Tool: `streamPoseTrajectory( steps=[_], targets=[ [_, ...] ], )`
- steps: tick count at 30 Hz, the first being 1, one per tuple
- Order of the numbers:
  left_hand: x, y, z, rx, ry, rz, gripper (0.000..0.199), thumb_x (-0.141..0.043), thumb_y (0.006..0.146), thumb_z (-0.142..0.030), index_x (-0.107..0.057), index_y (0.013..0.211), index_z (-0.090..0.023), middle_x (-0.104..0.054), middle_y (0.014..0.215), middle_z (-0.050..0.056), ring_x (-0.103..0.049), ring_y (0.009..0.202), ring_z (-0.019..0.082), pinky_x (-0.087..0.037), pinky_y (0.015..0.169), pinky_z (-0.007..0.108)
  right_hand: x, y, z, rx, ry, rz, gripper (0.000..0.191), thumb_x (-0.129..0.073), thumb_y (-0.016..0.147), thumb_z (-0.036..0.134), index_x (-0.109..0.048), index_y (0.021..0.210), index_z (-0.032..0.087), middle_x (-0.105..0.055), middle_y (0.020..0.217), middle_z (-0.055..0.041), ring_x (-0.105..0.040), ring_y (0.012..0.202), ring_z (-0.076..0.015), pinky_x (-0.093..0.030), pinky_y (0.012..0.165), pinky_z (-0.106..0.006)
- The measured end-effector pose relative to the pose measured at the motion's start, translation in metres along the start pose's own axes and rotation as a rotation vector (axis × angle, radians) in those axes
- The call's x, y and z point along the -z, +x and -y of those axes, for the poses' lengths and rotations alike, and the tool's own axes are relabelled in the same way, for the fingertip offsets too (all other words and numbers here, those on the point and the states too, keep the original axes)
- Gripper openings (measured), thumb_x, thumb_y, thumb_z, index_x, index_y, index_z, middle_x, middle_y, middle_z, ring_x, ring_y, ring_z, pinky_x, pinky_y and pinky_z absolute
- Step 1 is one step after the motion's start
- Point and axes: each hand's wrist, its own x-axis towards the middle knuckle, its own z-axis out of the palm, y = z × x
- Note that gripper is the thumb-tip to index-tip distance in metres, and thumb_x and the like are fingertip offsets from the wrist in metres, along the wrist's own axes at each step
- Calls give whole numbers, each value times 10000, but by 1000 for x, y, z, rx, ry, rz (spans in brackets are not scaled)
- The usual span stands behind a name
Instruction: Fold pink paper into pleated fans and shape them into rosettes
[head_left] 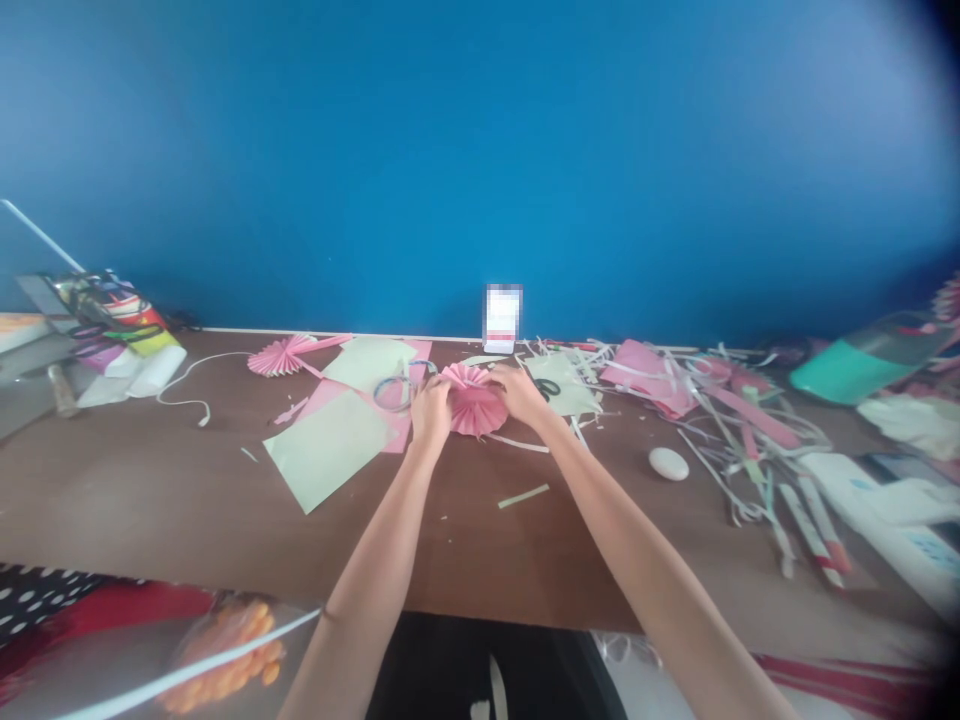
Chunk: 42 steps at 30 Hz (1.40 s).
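Note:
A pink pleated paper fan (478, 408), spread into a near-round rosette, is between my two hands over the middle of the table. My left hand (432, 408) grips its left edge with bent fingers. On the other side, my right hand (519, 392) pinches its upper right edge. Scissors with bluish handles (392, 393) lie just left of my left hand. Dark scissor handles (548, 388) rest on pale green paper (574, 380) beyond my right hand. Another pink pleated fan (277, 356) lies farther left.
Pale green sheets (330, 450) lie at left on the brown table (187, 480). A phone (502, 318) leans on the blue wall. Paper strips (739, 440), a white oval object (668, 463), markers (814, 530) and a green bottle (847, 365) are at right.

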Motion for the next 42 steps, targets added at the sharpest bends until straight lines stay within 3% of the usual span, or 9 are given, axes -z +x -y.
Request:
streamPoseTrajectory(
  steps=[6,10,15,21,28,36,42],
  targets=[
    [2,4,10,12,51,32,269,-442,851,-121,-682,950,-195,-636,1031,74,-534,959,227,-406,878,346,11,2,-3,-73,38,64,243,-531,817,47,-711,923,170,-673,915,-55,-597,833,-159,-429,769,-259],
    [1,4,8,-54,93,59,292,-420,865,-106,-675,953,-217,-633,1066,65,-516,1029,243,-382,908,374,13,2,0,-119,-15,172,242,-534,776,26,-712,855,170,-694,887,-48,-601,783,-156,-420,713,-240],
    [-1,1,4,-86,155,94,267,-413,884,-130,-656,966,-200,-628,1040,98,-512,1037,282,-387,879,412,14,1,4,-141,-38,220,237,-523,735,20,-697,803,167,-709,830,-37,-596,711,-144,-395,635,-222],
    [4,-6,-4,-86,169,99,214,-431,888,-148,-634,947,-178,-618,1037,123,-512,1032,289,-381,885,414,17,2,12,-131,5,229,253,-524,732,23,-699,822,182,-712,816,-20,-604,710,-138,-387,625,-215],
    [17,-6,-15,-134,-37,27,217,-470,877,-170,-626,1024,-200,-625,994,82,-547,965,230,-403,857,339,16,2,15,-73,15,207,225,-527,755,19,-693,811,160,-717,837,-43,-609,710,-143,-398,647,-221],
    [11,-5,-3,-174,-97,101,203,-514,871,-195,-682,982,-220,-635,1000,67,-536,961,219,-397,890,359,16,2,15,-69,13,198,249,-507,742,-6,-689,771,162,-710,802,-23,-595,684,-126,-375,630,-205],
    [3,-4,3,-165,-65,90,221,-525,854,-155,-685,984,-233,-630,1035,59,-523,996,226,-385,919,368,8,1,11,-107,-104,198,238,-511,742,13,-679,735,182,-702,776,-18,-588,679,-142,-338,582,-212]
  ],
)
